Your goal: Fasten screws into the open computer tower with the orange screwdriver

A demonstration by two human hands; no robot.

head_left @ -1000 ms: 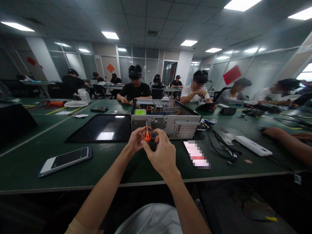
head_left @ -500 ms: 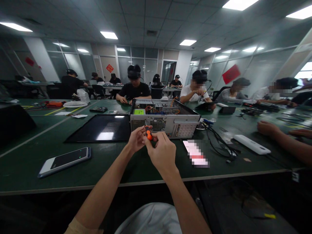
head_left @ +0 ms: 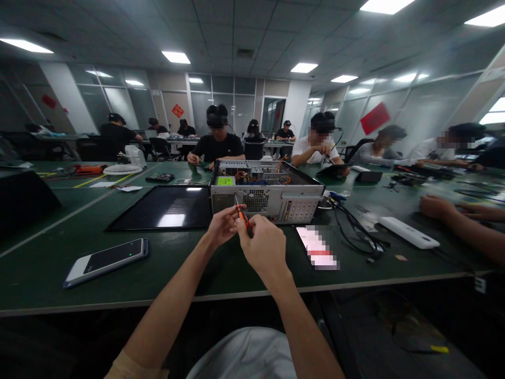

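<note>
1. Over on the lower left of the frame, a smartphone (head_left: 105,260) lies flat on the green table (head_left: 47,284), screen up, well apart from the hands.
2. Moving toward the middle, a black side panel (head_left: 165,208) lies flat on the table, its right edge just beside the open computer case (head_left: 268,197).
3. Centre frame now: the left hand (head_left: 221,226) comes up from below, fingers pinched narrow on the lower end of a small orange screwdriver (head_left: 241,215).
4. Right beside it, the right hand (head_left: 263,247) closes thumb and fingers on the same screwdriver, which is tilted, its tip pointing up and left toward the case's rear grille.
5. Both hands hover above the table, just in front of the case; the two touch around the tool.
6. Further right, a tangle of black cables (head_left: 357,234) trails off the case's corner.
7. Next, a white power strip (head_left: 408,232) lies on the table.
8. Far right, another person's forearm (head_left: 465,229) rests on the table edge.
</note>
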